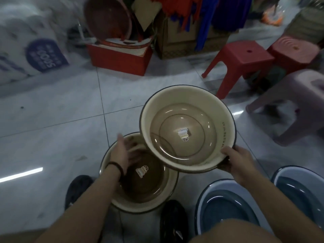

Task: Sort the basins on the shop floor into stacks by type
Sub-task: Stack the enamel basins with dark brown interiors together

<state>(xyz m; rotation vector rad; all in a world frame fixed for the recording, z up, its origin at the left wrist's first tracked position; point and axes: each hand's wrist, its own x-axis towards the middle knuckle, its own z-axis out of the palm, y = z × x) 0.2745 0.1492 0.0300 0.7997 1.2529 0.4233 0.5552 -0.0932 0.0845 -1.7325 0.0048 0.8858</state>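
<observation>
The right hand [236, 160] holds a cream basin [175, 106] by its near rim, with the fingers [228, 151] curled over the edge. This basin is tilted and up in the air, partly over a second cream basin [140, 188] that sits on the tiled floor [70, 137]. The left hand [122, 153] is blurry, its fingers spread wide over the lower basin, holding nothing. A blue basin [226, 206] sits on the floor to the right, with another blue basin [301, 186] beside it. A red stool [242, 55] stands farther back.

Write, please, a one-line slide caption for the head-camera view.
Right grip holds a cream basin tilted above a matching basin, left grip open over it, blue basins alongside.
</observation>
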